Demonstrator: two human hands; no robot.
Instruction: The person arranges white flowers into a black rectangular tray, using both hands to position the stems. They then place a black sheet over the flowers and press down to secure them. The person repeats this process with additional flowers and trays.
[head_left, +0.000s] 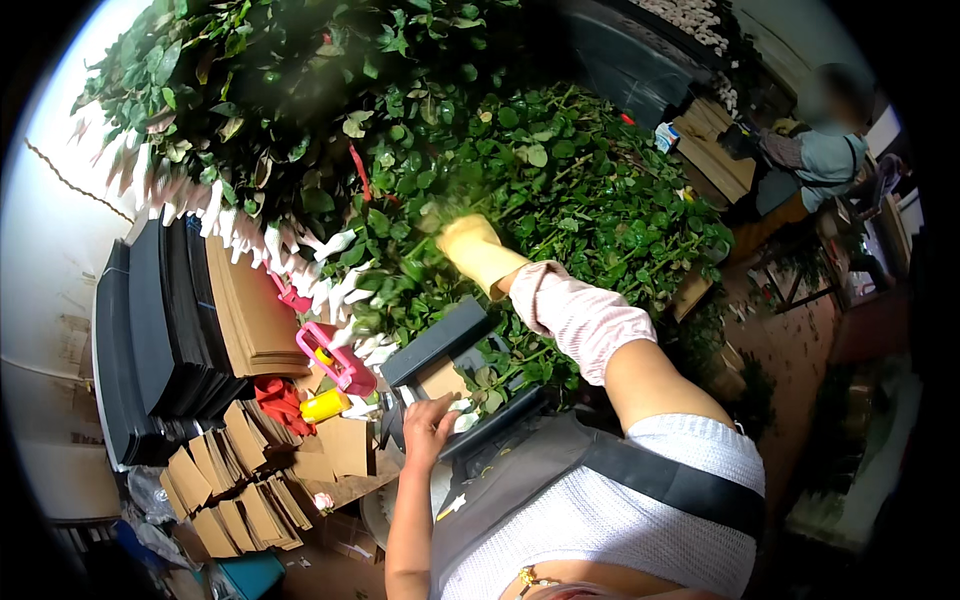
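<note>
Fingers of left hand [428, 425] curled on dark tray [440, 340] edge; gloved right hand [468, 243] in stems [570, 200], grip unclear; cardboard [255, 320] crowds left.

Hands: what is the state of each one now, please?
Left hand: bare, fingers curled on the dark tray edge.
Right hand: yellow-gloved, in the green stems; grip cannot be told.

yellow glove [470, 243] and pink checked sleeve [580, 315] on right arm; white knit top [640, 520]; dark strap [680, 485]; left arm bare
</note>
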